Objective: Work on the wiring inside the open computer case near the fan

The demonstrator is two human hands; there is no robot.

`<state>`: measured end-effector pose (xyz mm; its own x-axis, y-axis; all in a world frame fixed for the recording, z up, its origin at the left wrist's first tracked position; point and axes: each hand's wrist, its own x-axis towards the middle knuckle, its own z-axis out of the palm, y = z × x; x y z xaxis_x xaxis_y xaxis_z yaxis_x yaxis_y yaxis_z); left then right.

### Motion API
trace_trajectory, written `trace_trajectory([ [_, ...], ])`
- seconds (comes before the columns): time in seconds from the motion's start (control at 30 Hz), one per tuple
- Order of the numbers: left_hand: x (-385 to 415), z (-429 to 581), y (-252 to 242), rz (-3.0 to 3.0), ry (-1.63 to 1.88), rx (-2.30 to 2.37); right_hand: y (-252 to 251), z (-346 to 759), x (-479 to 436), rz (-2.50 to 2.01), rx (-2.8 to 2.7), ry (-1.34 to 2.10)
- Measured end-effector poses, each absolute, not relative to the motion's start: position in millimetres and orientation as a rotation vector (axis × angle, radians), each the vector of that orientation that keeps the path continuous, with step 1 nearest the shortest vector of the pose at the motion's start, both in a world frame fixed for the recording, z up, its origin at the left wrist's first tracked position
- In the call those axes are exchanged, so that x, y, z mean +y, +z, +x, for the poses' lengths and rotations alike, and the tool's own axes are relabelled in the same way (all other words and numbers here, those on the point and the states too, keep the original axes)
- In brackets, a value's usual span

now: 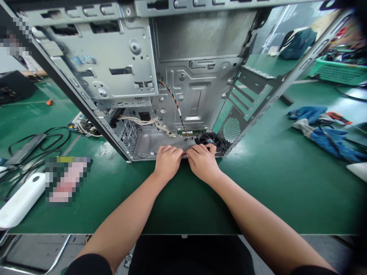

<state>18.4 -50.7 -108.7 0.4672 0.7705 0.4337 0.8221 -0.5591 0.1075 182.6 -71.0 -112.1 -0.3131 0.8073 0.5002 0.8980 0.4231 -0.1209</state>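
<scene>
An open metal computer case (197, 84) stands upright on the green table. At its lower front edge, my left hand (168, 162) and my right hand (203, 160) meet with fingers bent and fingertips pinched close together. Whatever lies between the fingertips is too small to make out. Just behind my right hand, on the case floor, sits a black cooling fan (211, 140). A green memory module (192, 133) lies beside the fan. From the left, a bundle of white cables (143, 121) runs inward, and a twisted multicoloured cable (175, 102) hangs down from the drive cage (106, 57).
To the left lie a black power adapter (27, 149) with tangled cords, a long white case (24, 198) and a circuit board (84, 124). Blue work gloves (323, 131) rest on the right, with a green basket (341, 70) of parts behind. Another person's arm shows at far left.
</scene>
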Motion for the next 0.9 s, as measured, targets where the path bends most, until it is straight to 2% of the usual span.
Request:
trace_trajectory([
  [0.9,-50.3,19.6,-109.2,-2.598,-0.691,-1.452,-111.7,182.8,-70.8,-1.428,-2.173,-0.191],
])
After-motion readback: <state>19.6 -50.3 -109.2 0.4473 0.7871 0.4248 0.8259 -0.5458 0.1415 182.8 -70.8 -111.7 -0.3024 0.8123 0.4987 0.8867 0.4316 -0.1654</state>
